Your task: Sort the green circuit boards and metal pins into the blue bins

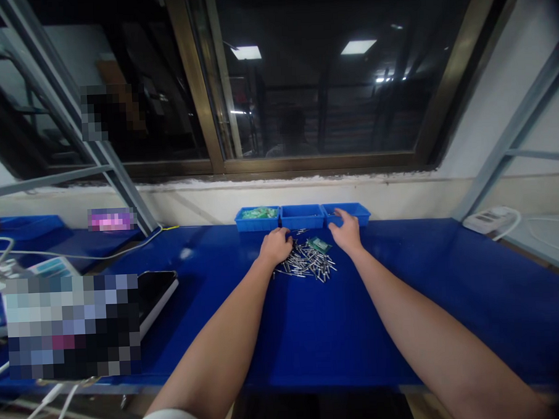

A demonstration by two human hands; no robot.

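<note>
A loose heap of thin silver metal pins (309, 264) lies on the blue tabletop in front of me. My left hand (276, 246) rests at the heap's left edge, fingers curled in; what they hold, if anything, is too small to make out. A small green packet or board (320, 244) lies on top of the heap. My right hand (346, 232) is at the front of the right blue bin (361, 218), its thumb and fingers apart. The middle blue bin (302, 221) and the left blue bin (256, 224), which has green-and-white packets (261, 213), stand beside it.
The bins stand along the wall below a dark window (321, 96). On the left are a dark device (157, 289), partly blurred out, white cables (100, 257) and another blue bin (34, 225). A white power strip (490, 219) lies at the right, near a grey metal post (493, 132).
</note>
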